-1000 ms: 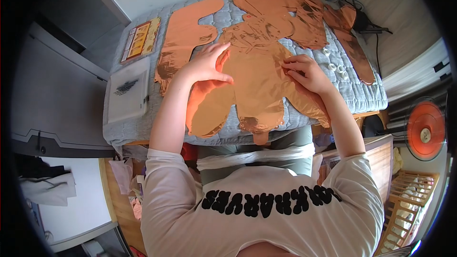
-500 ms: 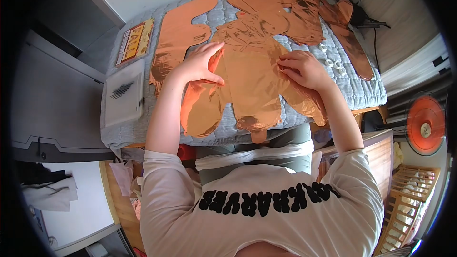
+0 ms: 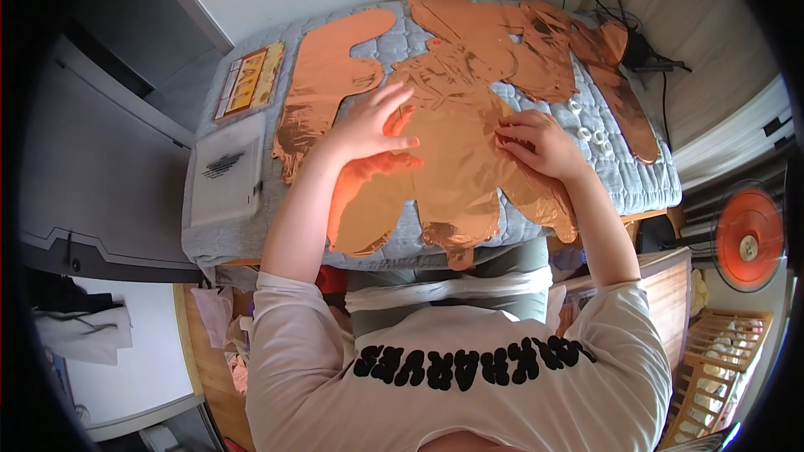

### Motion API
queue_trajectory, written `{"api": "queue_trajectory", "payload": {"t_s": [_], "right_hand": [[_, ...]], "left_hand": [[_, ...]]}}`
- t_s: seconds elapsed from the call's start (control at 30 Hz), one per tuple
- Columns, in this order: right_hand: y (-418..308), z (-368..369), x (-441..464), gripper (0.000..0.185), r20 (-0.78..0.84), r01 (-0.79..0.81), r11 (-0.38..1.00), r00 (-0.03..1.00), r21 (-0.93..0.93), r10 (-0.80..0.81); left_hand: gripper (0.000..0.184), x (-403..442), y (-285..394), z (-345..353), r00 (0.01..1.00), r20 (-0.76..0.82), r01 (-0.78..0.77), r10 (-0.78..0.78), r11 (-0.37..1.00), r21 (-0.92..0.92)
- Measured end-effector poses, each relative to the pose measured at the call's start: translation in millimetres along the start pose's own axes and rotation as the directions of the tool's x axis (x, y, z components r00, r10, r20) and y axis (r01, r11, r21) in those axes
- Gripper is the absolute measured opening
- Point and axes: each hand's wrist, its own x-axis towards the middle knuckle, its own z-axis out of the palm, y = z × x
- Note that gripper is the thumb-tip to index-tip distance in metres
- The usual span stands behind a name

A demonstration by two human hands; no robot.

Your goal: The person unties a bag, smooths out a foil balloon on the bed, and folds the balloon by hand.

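A large flat sheet of shiny copper foil (image 3: 456,146), shaped with rounded lobes, lies on the grey quilted bed cover. My left hand (image 3: 374,127) is at its left side, thumb and fingers apart, with nothing between them. The hand's reflection shows in the foil. At the right edge of the sheet my right hand (image 3: 536,142) has its fingers pressed together on the foil. A second copper foil piece (image 3: 322,67) lies to the left, and another long one (image 3: 624,109) at the far right.
White rings of tape (image 3: 584,133) lie right of the foil. On the bed's left are a yellow and red packet (image 3: 249,81) and a translucent case (image 3: 224,174). Black cables (image 3: 641,48) are at the back right; an orange fan (image 3: 748,237) stands beyond the bed.
The camera view has shifted slightly. My left hand's fingers have spread a little wider and lifted slightly off the foil. My right hand stays at the foil's right edge.
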Motion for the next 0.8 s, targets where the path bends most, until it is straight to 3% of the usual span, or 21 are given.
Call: {"api": "queue_trajectory", "payload": {"t_s": [0.2, 0.8], "right_hand": [[-1.7, 0.0, 0.9, 0.024, -0.003, -0.023, 0.999, 1.000, 0.041, 0.023], [0.6, 2.7, 1.0, 0.025, -0.015, -0.034, 0.997, 0.999, 0.074, 0.035]], "left_hand": [[0.104, 4.7, 7.9, 13.9, 0.994, 0.085, -0.086, 0.070, 0.977, 0.195], [0.108, 9.9, 4.6, 17.6, 0.992, 0.122, -0.072, 0.044, 0.969, 0.235]]}}
